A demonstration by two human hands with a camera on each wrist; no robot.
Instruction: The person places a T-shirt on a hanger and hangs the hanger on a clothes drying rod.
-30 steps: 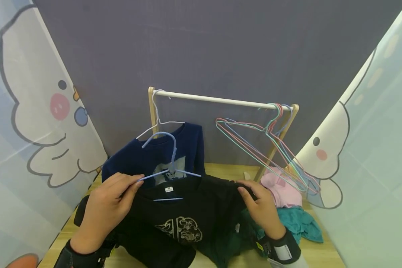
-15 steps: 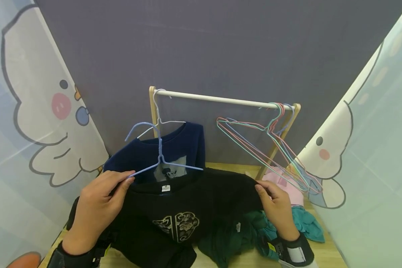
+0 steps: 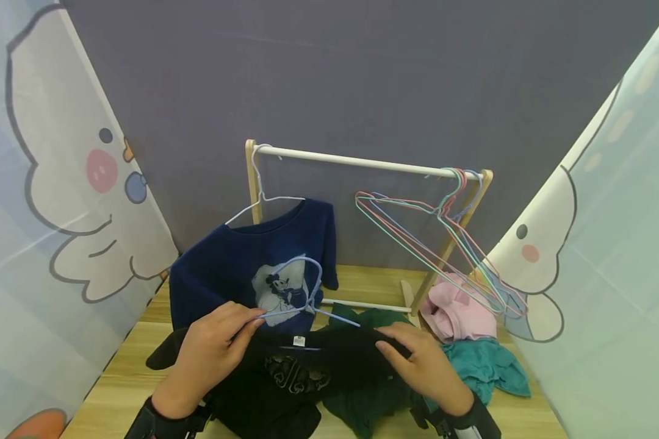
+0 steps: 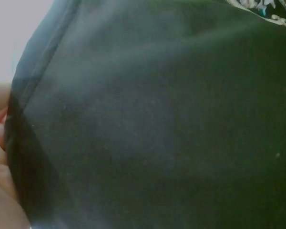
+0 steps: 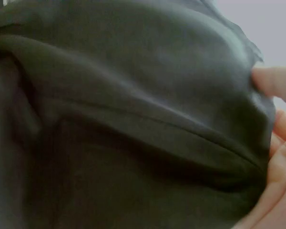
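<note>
In the head view a black shirt (image 3: 241,384) with a metallic-looking chest print spreads across the front of the table. A blue wire hanger (image 3: 310,299) stands partly inside its neckline, hook up, with its lower bar showing just below the neck label. My left hand (image 3: 214,350) pinches the hanger's left arm at the shirt's left shoulder. My right hand (image 3: 423,363) grips the cloth of the other shoulder between thumb and fingers. Black cloth fills most of both wrist views, and the right wrist view shows the thumb (image 5: 276,83) on the fabric edge.
Behind, a rack (image 3: 368,163) carries a navy sweater (image 3: 214,262) on a white hanger at the left. Several pastel hangers (image 3: 445,213) hang at its right end. Pink (image 3: 456,311), teal (image 3: 483,366) and dark green clothes (image 3: 362,402) lie on the table.
The black shirt and blue hanger have come down and shifted right from half a second ago. My left hand has moved right and down, while my right hand has moved left and lower.
</note>
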